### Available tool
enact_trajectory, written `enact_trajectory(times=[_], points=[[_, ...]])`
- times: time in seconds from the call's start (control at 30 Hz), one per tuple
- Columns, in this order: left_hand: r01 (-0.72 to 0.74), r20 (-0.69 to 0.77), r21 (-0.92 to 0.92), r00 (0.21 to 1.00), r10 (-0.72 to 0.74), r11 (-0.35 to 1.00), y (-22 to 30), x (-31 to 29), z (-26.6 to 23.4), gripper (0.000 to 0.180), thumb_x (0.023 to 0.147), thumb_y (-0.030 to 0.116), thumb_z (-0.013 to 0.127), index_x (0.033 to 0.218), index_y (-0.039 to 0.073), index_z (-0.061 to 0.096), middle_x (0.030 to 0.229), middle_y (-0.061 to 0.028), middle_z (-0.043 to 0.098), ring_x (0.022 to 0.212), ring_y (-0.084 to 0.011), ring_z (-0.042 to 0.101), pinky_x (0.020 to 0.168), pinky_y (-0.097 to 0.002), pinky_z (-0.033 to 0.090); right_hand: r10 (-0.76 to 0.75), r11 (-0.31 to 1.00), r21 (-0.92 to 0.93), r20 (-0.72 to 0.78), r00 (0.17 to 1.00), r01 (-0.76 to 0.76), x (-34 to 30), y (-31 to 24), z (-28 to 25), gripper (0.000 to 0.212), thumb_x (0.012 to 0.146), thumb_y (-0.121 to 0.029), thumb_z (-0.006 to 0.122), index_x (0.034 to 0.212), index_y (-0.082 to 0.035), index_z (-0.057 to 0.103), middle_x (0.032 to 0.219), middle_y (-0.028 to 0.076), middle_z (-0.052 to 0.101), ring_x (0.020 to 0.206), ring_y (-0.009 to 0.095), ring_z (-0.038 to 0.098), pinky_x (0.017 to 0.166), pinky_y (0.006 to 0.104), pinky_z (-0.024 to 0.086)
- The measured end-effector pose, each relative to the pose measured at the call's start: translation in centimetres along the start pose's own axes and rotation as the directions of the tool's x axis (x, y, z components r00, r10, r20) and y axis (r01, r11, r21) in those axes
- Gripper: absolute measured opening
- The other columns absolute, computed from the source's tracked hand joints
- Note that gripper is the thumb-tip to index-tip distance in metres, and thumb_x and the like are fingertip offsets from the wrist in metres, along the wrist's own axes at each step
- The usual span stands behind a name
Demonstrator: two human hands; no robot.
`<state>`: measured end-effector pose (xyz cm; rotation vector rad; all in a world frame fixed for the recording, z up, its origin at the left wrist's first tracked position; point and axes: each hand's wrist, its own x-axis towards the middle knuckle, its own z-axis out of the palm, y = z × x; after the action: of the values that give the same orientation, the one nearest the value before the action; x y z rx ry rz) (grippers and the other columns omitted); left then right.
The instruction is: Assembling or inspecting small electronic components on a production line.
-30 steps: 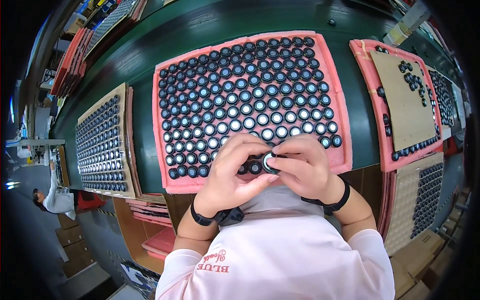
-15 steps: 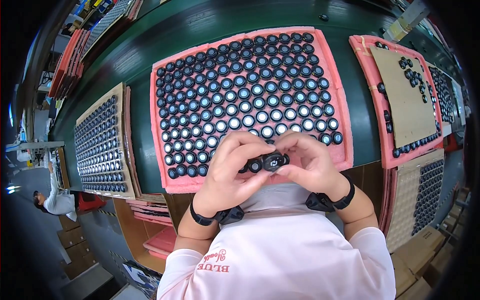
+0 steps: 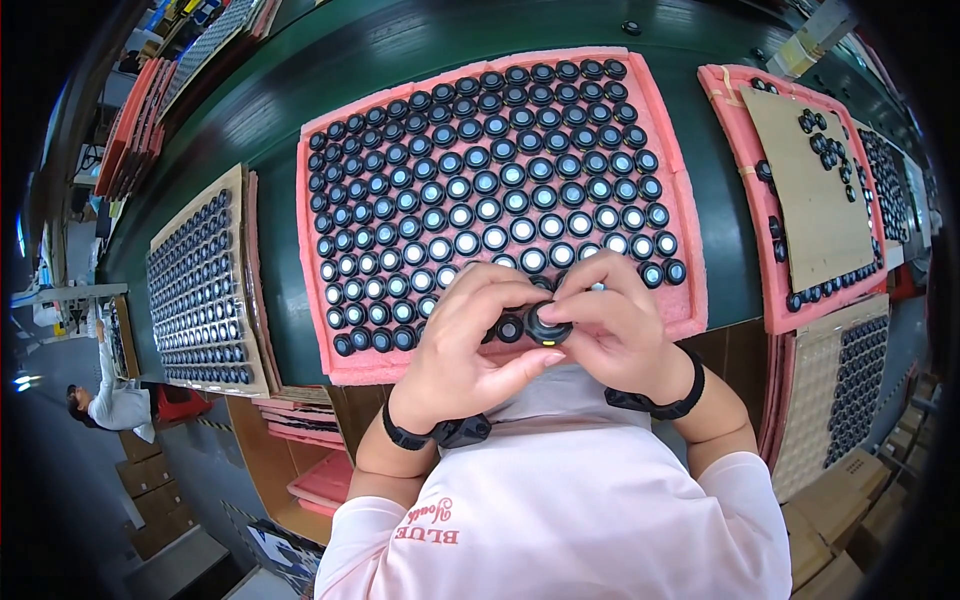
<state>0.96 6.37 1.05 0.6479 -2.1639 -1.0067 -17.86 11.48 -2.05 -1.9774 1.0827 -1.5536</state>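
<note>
Close to my body, over the near edge of a pink foam tray (image 3: 684,215), I hold a small round black device (image 3: 547,330) with a yellow spot on its near rim. My left hand (image 3: 462,335) curls around its left side, thumb along the near side. My right hand (image 3: 622,325) is closed on it from the right, fingertips pressed against its upper face. In the tray stand many similar round black pieces (image 3: 487,209) in rows, with pale shiny discs on top. My fingers hide part of the device and some nearby pieces.
The tray lies on a dark green belt (image 3: 440,62). A stacked tray of pieces (image 3: 200,290) is at left. On the right, a pink tray (image 3: 715,100) carries a cardboard sheet (image 3: 815,230) with loose pieces. Another person (image 3: 105,395) is at far left.
The device has turned in my fingers: its face with a white mark no longer shows, and a yellow spot does. My right fingers have shifted over it. A loose piece on the belt has moved left.
</note>
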Motion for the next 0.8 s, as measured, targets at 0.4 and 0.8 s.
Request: enact_trajectory(times=[0.4,0.8], points=[[-0.061,-0.044,-0.037,0.997,0.059,0.997,-0.30,-0.33,0.16,0.040,0.068,0.008,0.074,0.105,0.001,0.060,0.100,-0.0135,0.058,0.090,-0.0239,0.059,0.079,-0.0329,0.047,-0.091,0.993,-0.078,0.022,0.996,0.092,-0.13,-0.11,-0.45,0.039,0.066,0.009,0.073,0.099,-0.010,0.063,0.099,0.008,0.053,0.080,0.021,0.054,0.066,0.0306,0.045],[-0.043,0.003,-0.163,0.999,0.045,0.986,-0.72,-0.70,-0.31,0.042,0.068,0.014,0.079,0.104,0.002,0.061,0.100,-0.0122,0.058,0.091,-0.0234,0.057,0.081,-0.0327,0.045,-0.282,0.933,-0.201,0.106,0.954,0.298,0.35,-0.52,-0.81,0.034,0.059,-0.002,0.081,0.089,-0.011,0.069,0.095,0.004,0.051,0.079,0.020,0.051,0.062,0.0307,0.042]])
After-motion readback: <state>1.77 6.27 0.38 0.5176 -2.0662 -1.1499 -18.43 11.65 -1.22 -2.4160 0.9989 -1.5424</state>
